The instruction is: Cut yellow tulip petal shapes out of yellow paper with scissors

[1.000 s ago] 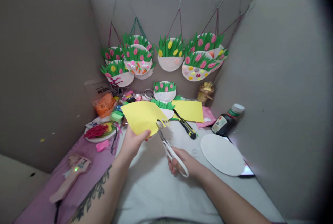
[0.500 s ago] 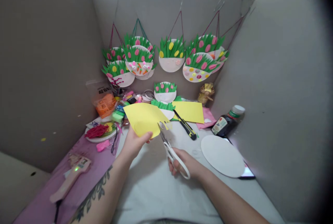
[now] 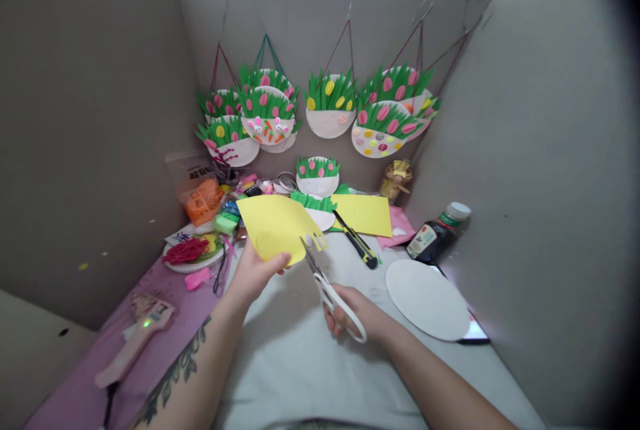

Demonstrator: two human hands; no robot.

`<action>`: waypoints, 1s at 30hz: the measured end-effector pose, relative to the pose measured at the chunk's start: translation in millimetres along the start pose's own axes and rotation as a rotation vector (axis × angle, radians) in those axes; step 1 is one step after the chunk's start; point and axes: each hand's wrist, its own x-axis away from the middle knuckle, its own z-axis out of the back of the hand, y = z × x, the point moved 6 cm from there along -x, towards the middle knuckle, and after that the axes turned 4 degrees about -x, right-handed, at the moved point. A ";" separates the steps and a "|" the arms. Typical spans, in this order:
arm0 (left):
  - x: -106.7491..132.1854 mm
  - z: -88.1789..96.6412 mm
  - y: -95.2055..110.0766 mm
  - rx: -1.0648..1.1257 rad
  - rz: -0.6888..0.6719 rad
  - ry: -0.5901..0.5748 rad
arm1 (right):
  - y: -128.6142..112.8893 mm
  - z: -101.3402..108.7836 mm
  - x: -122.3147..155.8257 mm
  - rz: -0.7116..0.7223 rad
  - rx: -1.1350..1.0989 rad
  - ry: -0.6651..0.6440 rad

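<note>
Between the thumb and fingers of my left hand [image 3: 263, 270] is a sheet of yellow paper [image 3: 275, 227], raised above the table. Its right edge is cut into narrow jagged strips. My right hand [image 3: 350, 313] is closed around the white handles of a pair of scissors [image 3: 327, 291]. The blades point up and to the left, and their tips lie at the paper's lower right edge, just below the cut strips. Beyond the paper, a small paper-plate pocket with green paper grass [image 3: 320, 217] lies on the table, partly covered by the sheet.
A yellow-and-black utility knife [image 3: 356, 240] and another yellow sheet [image 3: 367, 213] lie behind. To the right are a white oval [image 3: 427, 300] over a lit phone and a dark bottle [image 3: 437, 233]. A glue gun [image 3: 137, 343] rests at left; decorated plates [image 3: 330, 123] hang on the back wall.
The scissor tips have shifted slightly left, further into the yellow paper's edge. The sheet has moved a little left and up with my left hand.
</note>
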 end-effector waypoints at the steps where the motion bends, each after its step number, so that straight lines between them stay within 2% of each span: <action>1: -0.3 0.5 -0.4 0.001 0.002 -0.004 | -0.1 0.0 0.0 0.004 0.001 -0.003; 8: -0.3 2.8 -1.6 -0.024 0.023 -0.017 | -0.5 -2.0 -1.7 -0.102 -0.063 0.042; 15: -0.7 4.6 -2.9 -0.044 0.031 -0.053 | -6.2 -1.5 -1.5 -0.083 -0.048 0.053; 30: -1.7 12.6 -1.4 0.011 0.081 -0.184 | 4.3 3.5 -0.6 -0.107 -0.016 0.008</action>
